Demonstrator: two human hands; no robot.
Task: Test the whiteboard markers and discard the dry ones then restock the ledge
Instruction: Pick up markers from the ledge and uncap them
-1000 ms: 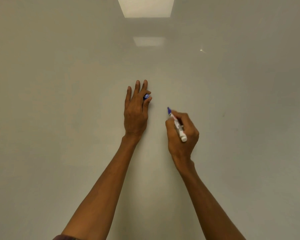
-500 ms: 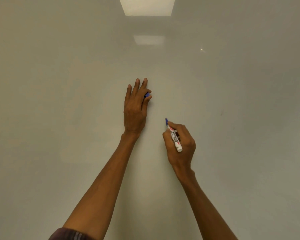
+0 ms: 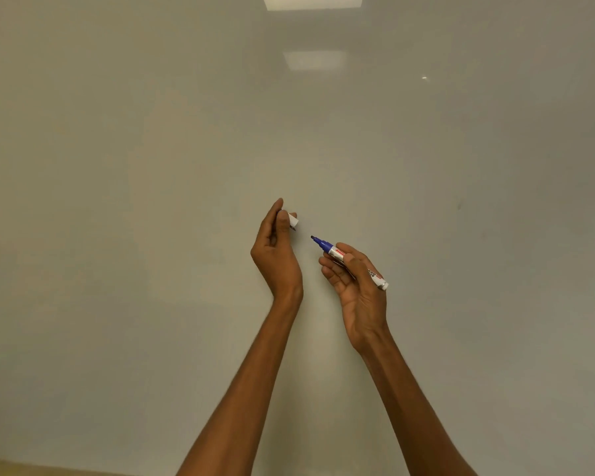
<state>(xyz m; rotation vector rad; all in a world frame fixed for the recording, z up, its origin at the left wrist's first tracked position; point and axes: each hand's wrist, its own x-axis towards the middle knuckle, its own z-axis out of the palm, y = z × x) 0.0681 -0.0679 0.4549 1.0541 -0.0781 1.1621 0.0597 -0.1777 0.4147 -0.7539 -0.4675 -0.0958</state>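
Observation:
A blank whiteboard (image 3: 152, 201) fills the head view. My right hand (image 3: 358, 286) grips an uncapped marker (image 3: 349, 261) with a white barrel and a blue tip that points up and left, off the board. My left hand (image 3: 277, 255), turned on its edge, pinches the marker's cap (image 3: 293, 221) between thumb and fingers. Its open end faces the marker tip, a short gap away. No fresh ink line shows on the board near the hands.
Two ceiling lights (image 3: 312, 1) reflect in the board's top centre. A faint small mark (image 3: 459, 205) sits on the board to the right. A strip of tan surface (image 3: 31, 470) shows at the bottom left corner.
My right hand drew the marker down the board, then lifted it off and turned the tip toward my left hand. My left hand left the board and rotated, bringing the cap toward the tip.

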